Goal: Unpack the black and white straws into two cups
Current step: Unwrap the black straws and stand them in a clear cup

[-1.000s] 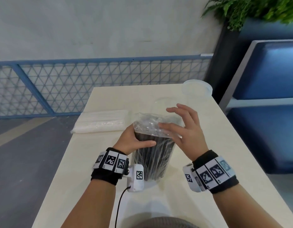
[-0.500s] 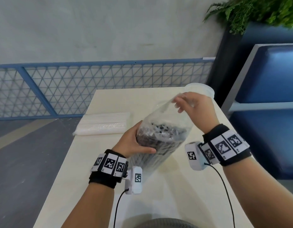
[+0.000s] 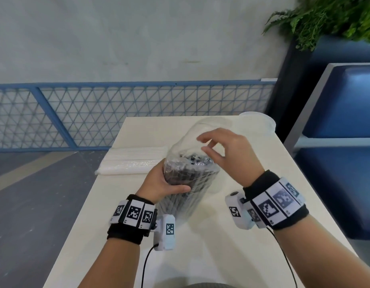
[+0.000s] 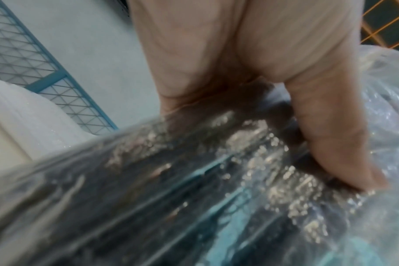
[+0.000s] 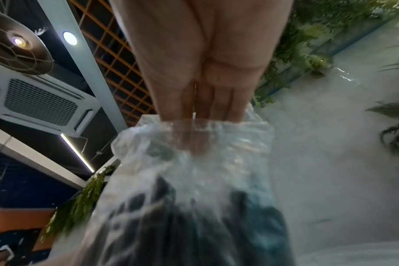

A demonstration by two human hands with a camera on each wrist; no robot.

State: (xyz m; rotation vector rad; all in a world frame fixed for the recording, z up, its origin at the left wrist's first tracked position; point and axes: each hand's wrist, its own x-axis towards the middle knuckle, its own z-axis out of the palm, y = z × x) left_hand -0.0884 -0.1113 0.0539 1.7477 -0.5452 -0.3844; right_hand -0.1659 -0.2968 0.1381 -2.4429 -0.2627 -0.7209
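- Holding, in our left hand [image 3: 159,183]: the clear plastic bag [image 3: 190,142] of black straws [image 3: 186,175], tilted with its open mouth toward the far right and its lower end close above the surface [image 3: 221,256]; whether it touches there we cannot tell. Our thumb and fingers [image 4: 330,144] are curled round the middle of the bundle, pressing into the film.
- Right hand [image 3: 232,154]: at the mouth of the bag, above the straw ends. From the right wrist view the fingers [image 5: 216,100] lie close together, their tips behind the clear rim of the film; whether they pinch it we cannot tell.
- Packet of white straws [image 3: 134,161]: lying flat at the far left edge of the surface, sealed in its own clear wrap, apart from both hands.
- Cup [image 3: 261,121]: one clear plastic cup, upright at the far right corner of the surface, beyond the right hand.
- Surroundings: blue mesh railing [image 3: 97,113] past the far edge; a green plant [image 3: 325,17] and blue upholstered seating [image 3: 346,104] to the right.
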